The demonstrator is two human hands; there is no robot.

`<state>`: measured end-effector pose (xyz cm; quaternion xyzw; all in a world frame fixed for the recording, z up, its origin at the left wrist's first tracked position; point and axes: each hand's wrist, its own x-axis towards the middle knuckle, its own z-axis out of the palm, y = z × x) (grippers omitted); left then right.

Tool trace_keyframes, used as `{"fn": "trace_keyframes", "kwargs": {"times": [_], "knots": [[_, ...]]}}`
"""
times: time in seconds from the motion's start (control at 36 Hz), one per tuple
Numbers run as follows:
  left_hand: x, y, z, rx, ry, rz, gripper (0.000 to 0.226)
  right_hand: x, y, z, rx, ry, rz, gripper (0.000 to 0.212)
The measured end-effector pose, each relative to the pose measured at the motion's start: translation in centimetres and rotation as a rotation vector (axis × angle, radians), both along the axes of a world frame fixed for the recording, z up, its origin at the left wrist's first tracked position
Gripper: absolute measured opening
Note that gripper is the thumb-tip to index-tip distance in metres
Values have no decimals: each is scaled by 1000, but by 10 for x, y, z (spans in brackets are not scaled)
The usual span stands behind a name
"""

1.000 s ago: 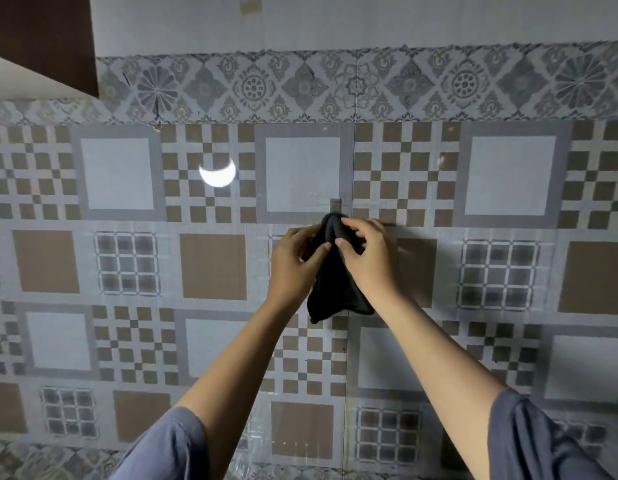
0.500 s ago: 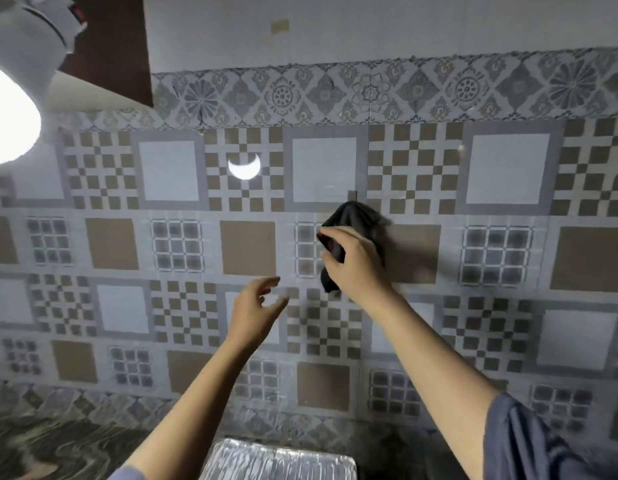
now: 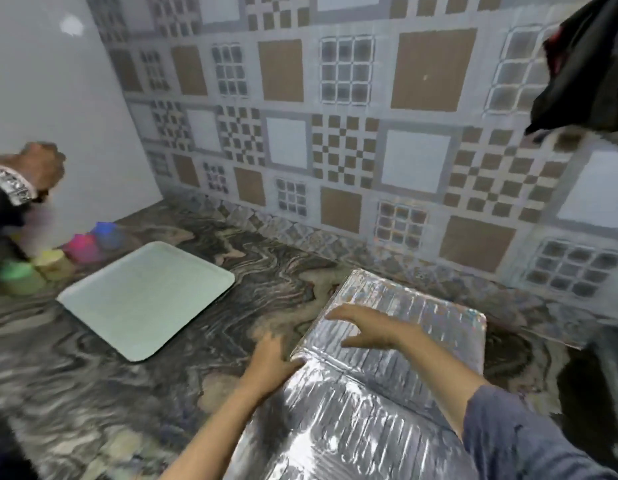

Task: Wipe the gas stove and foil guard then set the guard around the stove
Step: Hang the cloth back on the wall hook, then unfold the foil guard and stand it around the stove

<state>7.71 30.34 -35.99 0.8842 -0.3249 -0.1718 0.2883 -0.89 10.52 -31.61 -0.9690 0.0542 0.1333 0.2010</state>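
Item: folded silver aluminium-foil stove guard [image 3: 387, 358], ribbed panels, lying flat on the near right of the counter, its far edge close to the tiled wall.

Hands: left hand [image 3: 269, 363] at the guard's left edge, fingertips touching or slipping under the corner; whether they grip cannot be told through the blur. Right hand [image 3: 366, 329] above the top panel, fingers spread and empty, just over or resting on the foil.

Handling, judged: very light, thin, springy at the folds; it dents and creases easily and slides on polished stone. Best taken by the stiffer outer edges with both hands, lifted level, then opened at the hinges.

Surface: dark swirl-patterned polished stone countertop [image 3: 162, 393]. A pale green rectangular plastic tray [image 3: 144, 299] lies to the left, well apart from the guard. Small coloured plastic tubs [image 3: 58, 258] stand at far left.

Room: patterned brown-and-grey checked wall tiles [image 3: 335, 133] behind; black cloth [image 3: 584, 71] hangs at upper right. Another person's hand [image 3: 40, 168] shows at left. The stove is not clearly visible.
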Motion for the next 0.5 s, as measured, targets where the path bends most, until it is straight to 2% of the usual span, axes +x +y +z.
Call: {"fn": "trace_keyframes", "kwargs": {"times": [0.08, 0.25, 0.39, 0.5], "knots": [[-6, 19, -31, 91, -25, 48, 62, 20, 23, -29, -24, 62, 89, 69], [-16, 41, -68, 116, -57, 121, 68, 48, 58, -70, -87, 85, 230, 77], [-19, 46, -82, 55, -29, 208, 66, 64, 66, -84, -121, 110, 271, 83], [-14, 45, -85, 8, 48, 269, 59, 73, 67, -87, -130, 92, 280, 74]]}}
